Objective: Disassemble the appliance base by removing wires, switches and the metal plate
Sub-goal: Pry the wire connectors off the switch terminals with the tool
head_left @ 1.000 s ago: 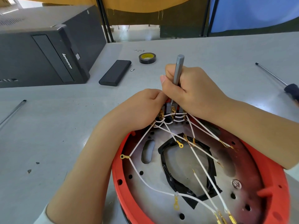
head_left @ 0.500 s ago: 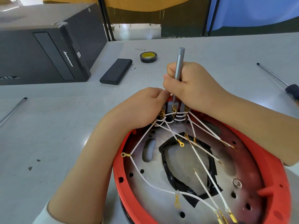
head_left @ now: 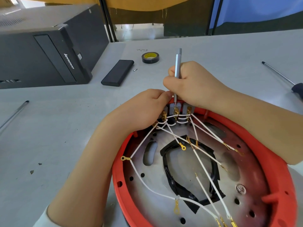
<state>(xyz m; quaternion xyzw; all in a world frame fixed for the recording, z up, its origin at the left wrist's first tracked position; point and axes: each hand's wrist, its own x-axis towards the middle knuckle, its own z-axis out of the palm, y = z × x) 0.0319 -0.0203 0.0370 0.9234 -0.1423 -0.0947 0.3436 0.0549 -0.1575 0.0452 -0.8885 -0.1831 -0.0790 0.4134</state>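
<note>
Fingers of left hand [head_left: 144,108] curled at the far rim of the red base [head_left: 278,185], beside the switches [head_left: 176,109]; whether they grip anything, can't tell. Right hand [head_left: 195,84] fisted round the grey screwdriver [head_left: 177,63], tip down at the middle switch. Versus 0.5 s ago: screwdriver stands slightly more upright, hands otherwise the same. White wires [head_left: 205,166] fan from the switches over the metal plate [head_left: 164,185] inside the base. Beyond the base: black case [head_left: 117,72], tape roll [head_left: 150,57]. Second screwdriver [head_left: 278,74] far right of base.
</note>
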